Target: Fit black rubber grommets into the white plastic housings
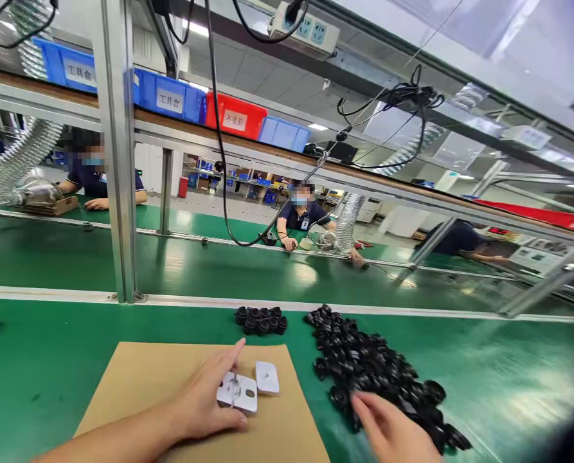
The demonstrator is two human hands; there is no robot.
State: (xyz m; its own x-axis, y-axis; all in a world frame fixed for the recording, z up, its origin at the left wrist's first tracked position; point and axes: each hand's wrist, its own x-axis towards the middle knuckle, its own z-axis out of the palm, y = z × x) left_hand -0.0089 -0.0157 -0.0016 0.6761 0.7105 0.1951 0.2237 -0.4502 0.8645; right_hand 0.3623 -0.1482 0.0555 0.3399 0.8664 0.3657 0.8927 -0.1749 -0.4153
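My left hand (204, 399) rests on a brown cardboard sheet (137, 386) and grips a small white plastic fixture (238, 391) between thumb and fingers. A second small white piece (267, 377) lies right beside it. My right hand (393, 427) hovers with fingers spread at the near end of a long heap of black ring-shaped parts (368, 366), touching or almost touching them. A smaller cluster of the same black parts (261, 319) sits behind the cardboard.
The green worktable (50, 366) ends at a metal rail, with a green conveyor belt (267, 270) beyond. An upright aluminium post (117, 161) stands at left. Other people work across the belt. Blue and red bins (233, 116) sit on the overhead shelf; cables hang down.
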